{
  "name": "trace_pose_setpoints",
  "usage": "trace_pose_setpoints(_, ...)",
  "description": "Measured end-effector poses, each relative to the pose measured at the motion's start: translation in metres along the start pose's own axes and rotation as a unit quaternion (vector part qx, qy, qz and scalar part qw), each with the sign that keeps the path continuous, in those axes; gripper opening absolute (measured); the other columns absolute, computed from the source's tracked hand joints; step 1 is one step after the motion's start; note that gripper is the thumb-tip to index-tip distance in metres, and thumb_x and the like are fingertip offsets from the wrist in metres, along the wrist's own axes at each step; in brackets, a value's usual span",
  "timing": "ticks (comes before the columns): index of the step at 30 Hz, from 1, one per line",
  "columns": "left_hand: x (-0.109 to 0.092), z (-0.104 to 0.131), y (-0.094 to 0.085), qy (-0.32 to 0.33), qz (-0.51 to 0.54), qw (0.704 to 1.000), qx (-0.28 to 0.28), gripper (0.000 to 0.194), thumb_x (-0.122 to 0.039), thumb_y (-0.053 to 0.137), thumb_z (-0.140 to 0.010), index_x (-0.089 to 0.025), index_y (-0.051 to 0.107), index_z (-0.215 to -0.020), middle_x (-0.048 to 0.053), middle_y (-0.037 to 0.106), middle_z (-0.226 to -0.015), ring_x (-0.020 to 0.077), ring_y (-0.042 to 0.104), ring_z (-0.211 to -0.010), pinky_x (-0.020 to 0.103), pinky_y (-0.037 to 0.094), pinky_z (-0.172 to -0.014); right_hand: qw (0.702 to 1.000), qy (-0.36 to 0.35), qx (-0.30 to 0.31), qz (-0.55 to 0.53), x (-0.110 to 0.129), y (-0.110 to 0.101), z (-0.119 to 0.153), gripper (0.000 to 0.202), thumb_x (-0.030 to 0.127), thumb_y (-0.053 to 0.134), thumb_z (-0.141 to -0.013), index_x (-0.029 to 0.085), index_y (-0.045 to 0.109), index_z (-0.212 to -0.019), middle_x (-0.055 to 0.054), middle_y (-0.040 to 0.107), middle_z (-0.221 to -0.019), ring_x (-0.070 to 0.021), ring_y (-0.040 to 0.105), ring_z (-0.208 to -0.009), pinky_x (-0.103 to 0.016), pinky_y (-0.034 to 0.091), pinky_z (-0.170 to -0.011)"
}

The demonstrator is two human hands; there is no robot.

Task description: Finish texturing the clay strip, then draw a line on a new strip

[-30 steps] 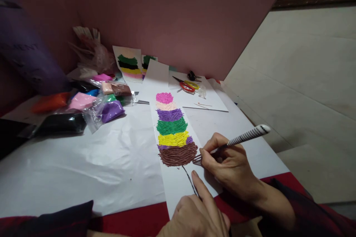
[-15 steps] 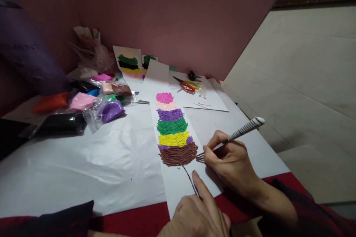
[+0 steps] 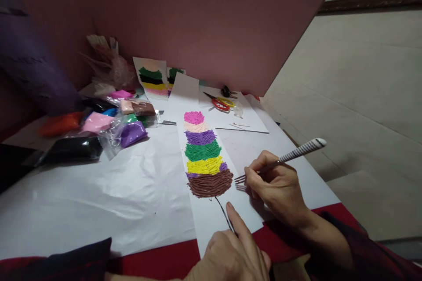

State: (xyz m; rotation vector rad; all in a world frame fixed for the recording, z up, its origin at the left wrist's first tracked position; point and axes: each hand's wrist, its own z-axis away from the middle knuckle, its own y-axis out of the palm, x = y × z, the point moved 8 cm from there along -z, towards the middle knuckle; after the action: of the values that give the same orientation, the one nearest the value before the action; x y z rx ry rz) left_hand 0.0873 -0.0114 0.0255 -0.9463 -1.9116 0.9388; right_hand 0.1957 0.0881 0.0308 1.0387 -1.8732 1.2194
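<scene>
A white paper strip (image 3: pixel 206 219) bears stacked bands of textured modelling clay: pink, pale peach, purple, green, yellow and, lowest, a wide brown clay band (image 3: pixel 211 184). Bits of purple show at the yellow band's sides. A dark curved line runs down from the brown clay. My right hand (image 3: pixel 277 189) is closed round a fork (image 3: pixel 300 150) with a black-and-white patterned handle. Its tines are just right of the brown clay, slightly apart from it. My left hand (image 3: pixel 231 250) holds the paper's lower end, index finger stretched along it, the other fingers curled.
Bagged clay packs (image 3: pixel 133 134) in several colours lie at the left. Scissors (image 3: pixel 220 103) rest on white card at the back, with thin sticks (image 3: pixel 239 125) nearer. Painted cards (image 3: pixel 151 79) lean by the pink wall. A purple cylinder (image 3: pixel 36 52) stands far left.
My right hand has drawn the fork slightly right and up, and its tines have come away from the brown clay's edge. My left hand stays on the paper.
</scene>
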Motion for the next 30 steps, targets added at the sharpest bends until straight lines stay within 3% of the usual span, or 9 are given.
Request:
trace_pose_setpoints(5, 0.002, -0.009, -0.005, -0.022, -0.06, 0.996, -0.068, 0.024, -0.016, 0.053, -0.087, -0.008, 0.067, -0.07, 0.02, 0.074, -0.077, 0.0092, 0.042, -0.031, 0.024, 0.022, -0.03, 0.996, -0.012, 0.02, -0.089, 0.008, 0.001, -0.003, 0.018, 0.025, 0.065, -0.083, 0.019, 0.055, -0.069, 0.003, 0.057, -0.051, -0.0093, 0.051, -0.038, -0.02, 0.041, -0.035)
trace_pose_setpoints(7, 0.008, -0.011, -0.013, -0.038, -0.06, 0.991, -0.11, 0.02, -0.014, 0.055, -0.085, -0.009, 0.062, -0.067, 0.018, 0.073, -0.071, 0.0114, 0.044, -0.032, 0.024, 0.024, -0.03, 0.994, -0.011, 0.013, -0.105, 0.008, -0.001, -0.004, 0.017, 0.027, 0.066, -0.084, 0.019, 0.057, -0.072, 0.003, 0.058, -0.052, -0.009, 0.051, -0.039, -0.02, 0.041, -0.036)
trace_pose_setpoints(9, 0.021, -0.011, -0.022, -0.063, -0.016, 0.988, -0.143, 0.017, -0.012, 0.053, -0.083, -0.014, 0.057, -0.066, 0.01, 0.069, -0.062, 0.0146, 0.048, -0.037, 0.026, 0.029, -0.032, 0.994, -0.019, -0.003, -0.109, 0.007, -0.005, -0.005, 0.016, 0.027, 0.067, -0.084, 0.018, 0.059, -0.073, 0.003, 0.058, -0.052, -0.0085, 0.051, -0.039, -0.02, 0.04, -0.036)
trace_pose_setpoints(10, 0.028, -0.011, -0.023, -0.079, 0.036, 0.986, -0.139, 0.019, -0.011, 0.052, -0.082, -0.017, 0.052, -0.063, 0.004, 0.061, -0.054, 0.0161, 0.048, -0.039, 0.027, 0.031, -0.033, 0.994, -0.027, -0.012, -0.108, 0.007, -0.007, -0.005, 0.016, 0.027, 0.068, -0.084, 0.018, 0.059, -0.073, 0.003, 0.058, -0.053, -0.0083, 0.05, -0.04, -0.02, 0.039, -0.037)
trace_pose_setpoints(12, 0.036, -0.011, -0.026, -0.072, 0.108, 0.982, -0.137, 0.021, -0.011, 0.049, -0.083, -0.019, 0.049, -0.063, 0.001, 0.056, -0.055, 0.0158, 0.046, -0.043, 0.029, 0.035, -0.036, 0.993, -0.046, -0.032, -0.104, 0.008, -0.011, -0.006, 0.016, 0.026, 0.068, -0.083, 0.018, 0.06, -0.073, 0.003, 0.058, -0.054, -0.0081, 0.05, -0.041, -0.02, 0.039, -0.038)
trace_pose_setpoints(15, 0.032, -0.012, -0.023, -0.03, 0.147, 0.984, -0.101, 0.018, -0.012, 0.049, -0.085, -0.017, 0.052, -0.068, 0.003, 0.057, -0.063, 0.0164, 0.048, -0.05, 0.029, 0.037, -0.04, 0.99, -0.058, -0.063, -0.111, 0.007, -0.014, -0.009, 0.017, 0.027, 0.069, -0.083, 0.018, 0.059, -0.072, 0.003, 0.059, -0.055, -0.0078, 0.049, -0.042, -0.021, 0.039, -0.039)
trace_pose_setpoints(19, 0.022, -0.011, 0.002, -0.025, 0.14, 0.989, 0.032, 0.004, -0.013, 0.057, -0.082, -0.014, 0.059, -0.079, 0.006, 0.061, -0.073, 0.0199, 0.053, -0.059, 0.03, 0.042, -0.042, 0.988, -0.032, -0.078, -0.133, 0.003, -0.015, -0.016, 0.021, 0.03, 0.072, -0.08, 0.019, 0.056, -0.072, 0.004, 0.058, -0.053, -0.0078, 0.048, -0.04, -0.02, 0.039, -0.038)
trace_pose_setpoints(21, 0.019, -0.011, 0.01, -0.025, 0.133, 0.988, 0.072, 0.004, -0.014, 0.057, -0.084, -0.013, 0.06, -0.082, 0.007, 0.061, -0.076, 0.0218, 0.056, -0.065, 0.031, 0.045, -0.044, 0.985, -0.01, -0.071, -0.154, 0.005, -0.016, -0.022, 0.023, 0.032, 0.073, -0.079, 0.019, 0.054, -0.072, 0.004, 0.059, -0.052, -0.0083, 0.049, -0.039, -0.02, 0.039, -0.036)
trace_pose_setpoints(30, 0.034, -0.017, 0.022, -0.062, 0.088, 0.986, 0.125, 0.013, -0.008, 0.051, -0.086, -0.013, 0.062, -0.082, 0.011, 0.067, -0.083, 0.0227, 0.061, -0.072, 0.029, 0.047, -0.045, 0.984, -0.062, 0.043, -0.163, 0.069, -0.023, -0.067, 0.029, 0.035, 0.078, -0.073, 0.017, 0.055, -0.068, 0.002, 0.063, -0.053, -0.0082, 0.052, -0.037, -0.017, 0.037, -0.029)
